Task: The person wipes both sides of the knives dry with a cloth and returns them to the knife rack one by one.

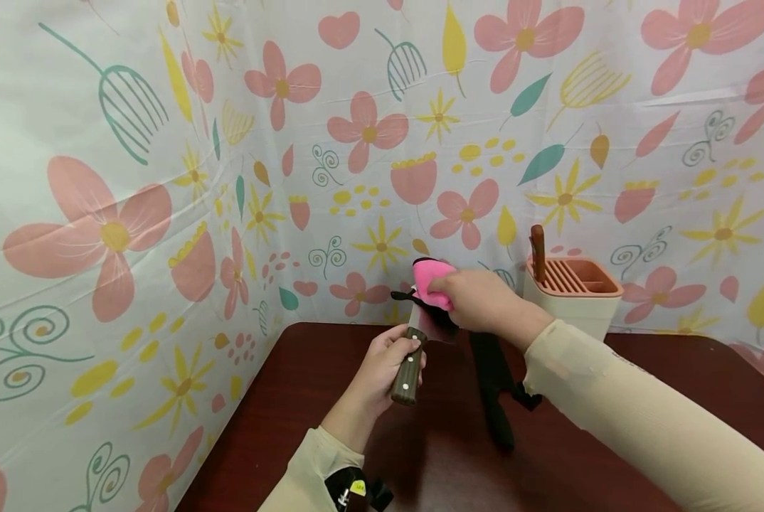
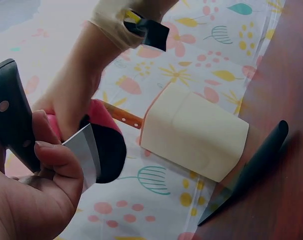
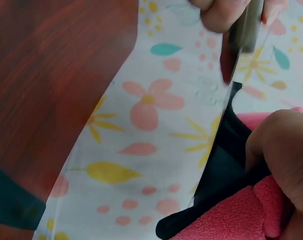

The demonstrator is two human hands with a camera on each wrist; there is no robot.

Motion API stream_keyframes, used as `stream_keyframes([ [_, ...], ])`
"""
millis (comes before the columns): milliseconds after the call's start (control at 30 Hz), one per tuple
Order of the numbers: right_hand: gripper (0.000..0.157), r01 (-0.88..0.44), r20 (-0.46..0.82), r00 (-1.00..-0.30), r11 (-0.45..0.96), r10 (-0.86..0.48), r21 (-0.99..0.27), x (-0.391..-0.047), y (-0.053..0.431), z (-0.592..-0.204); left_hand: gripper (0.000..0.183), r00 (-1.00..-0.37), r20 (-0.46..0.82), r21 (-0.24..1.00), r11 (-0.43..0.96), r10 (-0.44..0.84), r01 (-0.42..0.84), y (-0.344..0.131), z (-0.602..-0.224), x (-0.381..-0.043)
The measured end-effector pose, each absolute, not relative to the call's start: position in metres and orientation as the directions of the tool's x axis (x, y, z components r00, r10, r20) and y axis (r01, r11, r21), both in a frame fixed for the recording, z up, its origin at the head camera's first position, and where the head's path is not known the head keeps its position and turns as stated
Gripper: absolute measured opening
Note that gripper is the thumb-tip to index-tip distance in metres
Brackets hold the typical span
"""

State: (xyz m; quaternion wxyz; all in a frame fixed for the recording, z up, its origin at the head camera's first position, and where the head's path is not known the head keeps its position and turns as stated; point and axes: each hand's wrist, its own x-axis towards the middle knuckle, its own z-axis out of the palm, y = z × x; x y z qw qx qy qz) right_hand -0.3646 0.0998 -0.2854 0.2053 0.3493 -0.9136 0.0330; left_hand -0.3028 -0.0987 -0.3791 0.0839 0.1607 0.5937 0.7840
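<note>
My left hand (image 1: pixel 380 364) grips the dark wooden handle of a kitchen knife (image 1: pixel 407 373), its blade pointing up and away over the table. Around the blade is a pink and black cloth (image 1: pixel 430 279), which my right hand (image 1: pixel 486 299) holds pinched with the fingers. In the left wrist view the bare part of the knife blade (image 2: pixel 86 152) runs into the cloth's black side. The right wrist view has the cloth's pink fluffy face (image 3: pixel 221 215) beside the thin edge of the blade. The cloth hides part of the blade.
A cream knife holder (image 1: pixel 570 306) with a slotted orange-pink top stands at the back right, a brown-handled knife (image 1: pixel 538 254) upright in it. A black knife (image 1: pixel 492 377) lies on the dark red table (image 1: pixel 446 455) under my right forearm. Flowered cloth hangs behind and left.
</note>
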Motion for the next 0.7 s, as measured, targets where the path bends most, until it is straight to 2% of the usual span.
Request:
stream_keyframes([
  [200, 0.026, -0.596, 0.380, -0.728, 0.801, -0.570, 0.059, -0.368, 0.105, -0.291, 0.042, -0.937, 0.156, 0.961, -0.269, 0.314, 0.070, -0.098, -0.381, -0.303],
  [433, 0.030, -0.653, 0.415, -0.653, 0.749, -0.633, 0.115, -0.354, 0.095, -0.290, 0.033, -0.942, 0.184, 0.962, -0.250, 0.281, 0.114, -0.100, -0.382, -0.306],
  [700, 0.033, -0.676, 0.387, -0.639, 0.725, -0.664, 0.129, -0.346, 0.087, -0.287, 0.034, -0.945, 0.189, 0.960, -0.254, 0.267, 0.120, -0.102, -0.380, -0.307],
])
